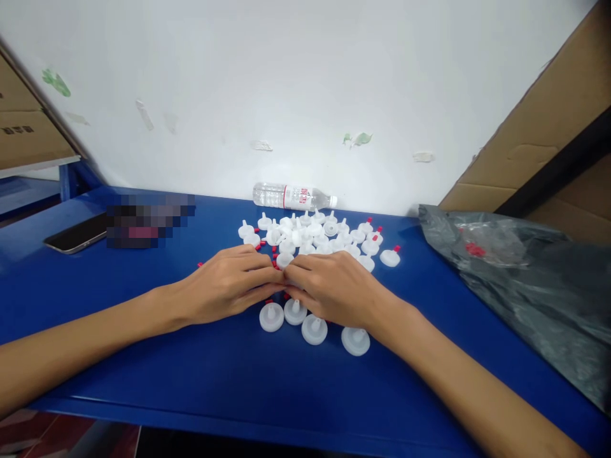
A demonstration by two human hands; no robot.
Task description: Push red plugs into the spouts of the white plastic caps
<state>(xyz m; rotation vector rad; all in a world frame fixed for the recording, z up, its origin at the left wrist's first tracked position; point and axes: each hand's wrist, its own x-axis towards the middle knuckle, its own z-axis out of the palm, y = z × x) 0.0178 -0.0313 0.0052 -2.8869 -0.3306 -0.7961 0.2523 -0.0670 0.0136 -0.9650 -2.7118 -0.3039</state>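
My left hand (229, 287) and my right hand (334, 286) meet fingertip to fingertip over the blue table (191, 375). Both have their fingers pressed together in a pinch around something small that I cannot make out. Just beyond them lies a pile of white round plastic caps (315, 236), some with red tips. A few small red pieces (274, 251) are scattered beside the fingers. Several white caps without red tips (314, 329) lie in a row right below my hands.
A plastic water bottle (293, 196) lies on its side against the white wall. A phone (76, 235) rests at the left. A grey plastic bag (525, 280) covers the table's right side. Cardboard boxes (539, 140) stand at both sides.
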